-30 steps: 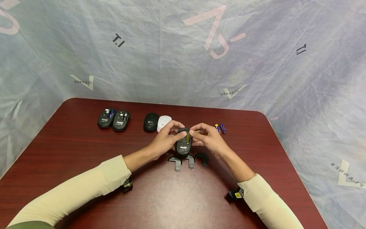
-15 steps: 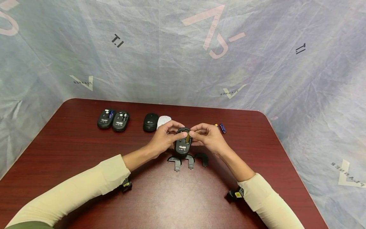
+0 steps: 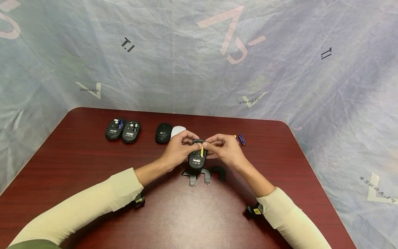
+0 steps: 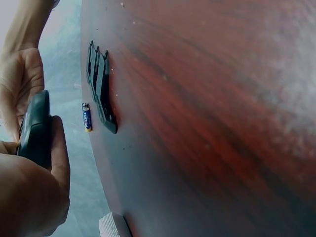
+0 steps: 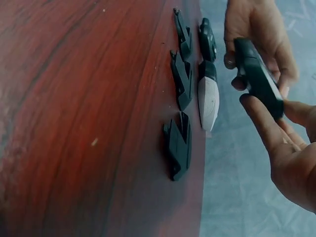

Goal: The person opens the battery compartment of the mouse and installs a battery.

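A black computer mouse [image 3: 196,163] is held underside up above the table, its battery bay uncovered. In the bay a battery [image 3: 202,152] shows yellow. My left hand [image 3: 176,151] grips the mouse's left side, thumb lying over the underside. From the other side my right hand [image 3: 228,149] holds the mouse, its thumb at the upper end of the battery. The right wrist view shows the mouse [image 5: 257,76] edge-on between both hands, with right fingers [image 5: 261,118] beneath it. Just below the mouse, three curved black battery covers [image 3: 207,177] lie on the table.
Two overturned black mice [image 3: 131,132] with uncovered bays sit at the back left. An upright black mouse [image 3: 163,133] stands beside a white mouse [image 3: 178,130], partly behind the left hand. Loose batteries [image 3: 242,139] lie beyond the right hand. A fabric backdrop [image 3: 199,69] rises behind the table [image 3: 199,214].
The mouse has shifted slightly left and tilted. The battery in its bay now looks bright yellow instead of dull gold, and the right thumb has moved slightly left with it.
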A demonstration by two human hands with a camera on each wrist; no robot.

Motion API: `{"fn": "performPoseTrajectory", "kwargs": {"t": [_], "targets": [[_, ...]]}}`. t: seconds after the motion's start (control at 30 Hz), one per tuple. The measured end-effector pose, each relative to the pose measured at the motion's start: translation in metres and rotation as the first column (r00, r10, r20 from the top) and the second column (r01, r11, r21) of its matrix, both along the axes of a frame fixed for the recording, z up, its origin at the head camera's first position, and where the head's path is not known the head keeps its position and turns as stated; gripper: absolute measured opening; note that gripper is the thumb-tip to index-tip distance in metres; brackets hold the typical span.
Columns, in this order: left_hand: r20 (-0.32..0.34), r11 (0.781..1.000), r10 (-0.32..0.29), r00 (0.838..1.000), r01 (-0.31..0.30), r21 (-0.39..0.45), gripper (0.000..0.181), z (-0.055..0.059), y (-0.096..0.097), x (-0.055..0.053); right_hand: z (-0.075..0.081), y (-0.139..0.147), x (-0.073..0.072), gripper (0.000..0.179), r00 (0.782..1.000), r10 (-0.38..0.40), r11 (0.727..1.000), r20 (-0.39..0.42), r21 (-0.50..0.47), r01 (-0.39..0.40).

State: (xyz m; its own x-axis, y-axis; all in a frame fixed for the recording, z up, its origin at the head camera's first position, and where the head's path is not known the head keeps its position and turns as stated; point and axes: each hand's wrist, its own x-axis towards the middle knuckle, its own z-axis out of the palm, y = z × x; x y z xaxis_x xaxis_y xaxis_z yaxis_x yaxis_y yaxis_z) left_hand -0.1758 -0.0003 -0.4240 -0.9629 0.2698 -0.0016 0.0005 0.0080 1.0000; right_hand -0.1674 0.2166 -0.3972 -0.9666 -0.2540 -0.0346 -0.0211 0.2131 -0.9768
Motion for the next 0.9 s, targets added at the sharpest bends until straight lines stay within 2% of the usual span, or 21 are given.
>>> {"fn": "performPoseTrajectory", "kwargs": {"t": [0.2, 0.4, 0.6, 0.73, 0.9], "targets": [[-0.102, 0.983, 0.113, 0.988, -0.126, -0.130, 0.022, 0.002, 0.002, 0.000, 0.001, -0.009, 0.005, 0.021, 0.989, -0.022, 0.989, -0.147, 0.139, 0.042], [-0.128, 0.969, 0.134, 0.983, -0.157, -0.189, 0.022, 0.000, 0.002, 0.001, 0.000, -0.016, 0.008, 0.013, 0.978, -0.035, 0.978, -0.206, 0.196, 0.076], [-0.119, 0.967, 0.147, 0.982, -0.168, -0.192, 0.024, -0.005, -0.001, 0.001, -0.004, -0.020, 0.009, 0.012, 0.975, -0.033, 0.978, -0.219, 0.194, 0.077], [-0.078, 0.982, 0.115, 0.990, -0.125, -0.144, 0.023, -0.008, -0.007, 0.000, -0.007, -0.021, 0.008, 0.017, 0.977, -0.027, 0.981, -0.209, 0.183, 0.066], [0.007, 0.996, 0.006, 1.000, -0.006, -0.093, 0.028, -0.006, -0.022, 0.001, -0.011, -0.025, 0.005, 0.021, 0.989, -0.015, 0.990, -0.150, 0.134, 0.036]]}}
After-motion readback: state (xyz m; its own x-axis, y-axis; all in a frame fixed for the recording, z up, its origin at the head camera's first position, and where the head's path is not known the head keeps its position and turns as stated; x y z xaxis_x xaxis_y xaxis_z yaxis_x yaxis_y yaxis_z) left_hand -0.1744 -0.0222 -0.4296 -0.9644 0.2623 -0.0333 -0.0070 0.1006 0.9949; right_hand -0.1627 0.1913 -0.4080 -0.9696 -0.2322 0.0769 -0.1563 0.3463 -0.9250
